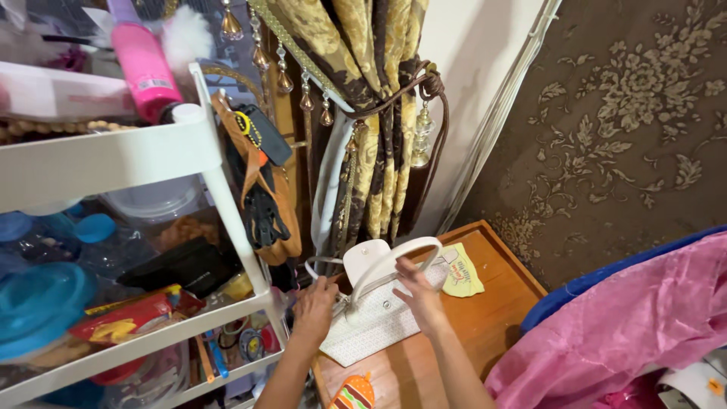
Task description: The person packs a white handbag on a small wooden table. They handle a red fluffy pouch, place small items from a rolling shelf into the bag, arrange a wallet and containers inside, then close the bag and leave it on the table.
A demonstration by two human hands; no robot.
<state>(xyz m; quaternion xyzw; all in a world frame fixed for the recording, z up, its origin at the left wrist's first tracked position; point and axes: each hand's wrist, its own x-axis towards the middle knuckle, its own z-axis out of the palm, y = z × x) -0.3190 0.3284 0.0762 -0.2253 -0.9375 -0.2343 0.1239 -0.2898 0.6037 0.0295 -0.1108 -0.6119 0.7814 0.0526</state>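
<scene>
A white handbag (376,318) lies flat on the wooden worktop (496,291) beside the white shelf rack (227,197). The left hand (314,309) grips its near edge, and the right hand (419,294) holds it by the handle — fingers curled. Bag set down, not yet let go; whether it is open I cannot tell.

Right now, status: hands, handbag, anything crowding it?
Left hand and right hand both on the white handbag. Bag lies on wooden table, handle up. White shelf rack close on left; yellow cloth behind.
</scene>
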